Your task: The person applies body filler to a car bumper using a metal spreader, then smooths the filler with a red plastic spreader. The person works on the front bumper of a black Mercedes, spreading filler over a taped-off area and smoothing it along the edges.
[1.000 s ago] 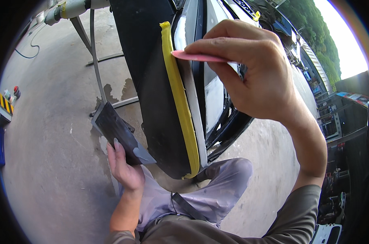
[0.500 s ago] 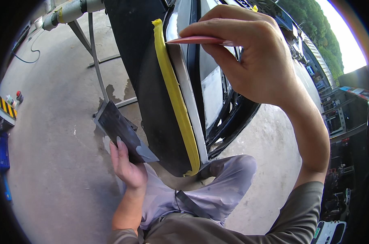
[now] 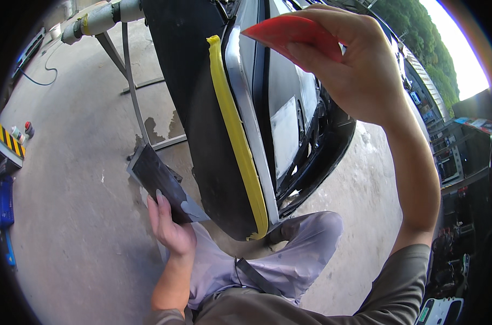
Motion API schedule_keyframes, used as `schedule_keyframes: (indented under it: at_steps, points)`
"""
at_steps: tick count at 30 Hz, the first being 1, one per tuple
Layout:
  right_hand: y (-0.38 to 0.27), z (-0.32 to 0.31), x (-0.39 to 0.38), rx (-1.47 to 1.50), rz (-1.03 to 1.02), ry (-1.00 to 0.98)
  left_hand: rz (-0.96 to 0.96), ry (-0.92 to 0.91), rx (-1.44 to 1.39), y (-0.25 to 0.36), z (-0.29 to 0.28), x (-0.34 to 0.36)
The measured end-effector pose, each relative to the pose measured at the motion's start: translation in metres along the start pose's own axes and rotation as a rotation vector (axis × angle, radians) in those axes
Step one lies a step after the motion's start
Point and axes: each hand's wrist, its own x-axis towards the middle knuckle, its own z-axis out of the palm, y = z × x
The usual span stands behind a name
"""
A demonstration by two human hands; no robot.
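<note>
My right hand (image 3: 359, 73) pinches a red putty spreader (image 3: 297, 38), its pointed corner aimed left at the upper end of a grey-white strip (image 3: 249, 116) along a black car bumper (image 3: 200, 130). Whether the corner touches the strip I cannot tell. Yellow masking tape (image 3: 230, 114) runs along the bumper beside that strip. Lower left, my left hand (image 3: 173, 230) grips a dark flat mixing board (image 3: 160, 181) by its near edge, the thumb and fingers around it. A smear of grey putty (image 3: 189, 208) lies on the board's near corner.
A metal stand with a padded bar (image 3: 102, 21) is at the upper left, its legs on the concrete floor (image 3: 67, 200). My knee (image 3: 321, 230) is just below the bumper. A blue item (image 3: 5, 200) and a striped yellow-black object (image 3: 10, 142) lie far left.
My right hand has lifted slightly and turned, so the spreader now shows its broad red face instead of its edge. My left hand still holds the board in much the same place.
</note>
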Motion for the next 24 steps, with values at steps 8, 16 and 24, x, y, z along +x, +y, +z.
schedule_keyframes:
  at_steps: [8,16,24]
  points:
    - [-0.016,0.009,0.025,0.123,0.016,-0.034,-0.009,-0.014,-0.038,-0.002,-0.007,-0.001]
    - [0.001,0.005,0.01,-0.043,-0.139,-0.105,-0.043,0.093,-0.04,-0.004,-0.004,-0.003]
    - [0.009,0.006,0.036,0.006,-0.043,-0.146,-0.009,0.193,0.048,-0.005,-0.004,-0.004]
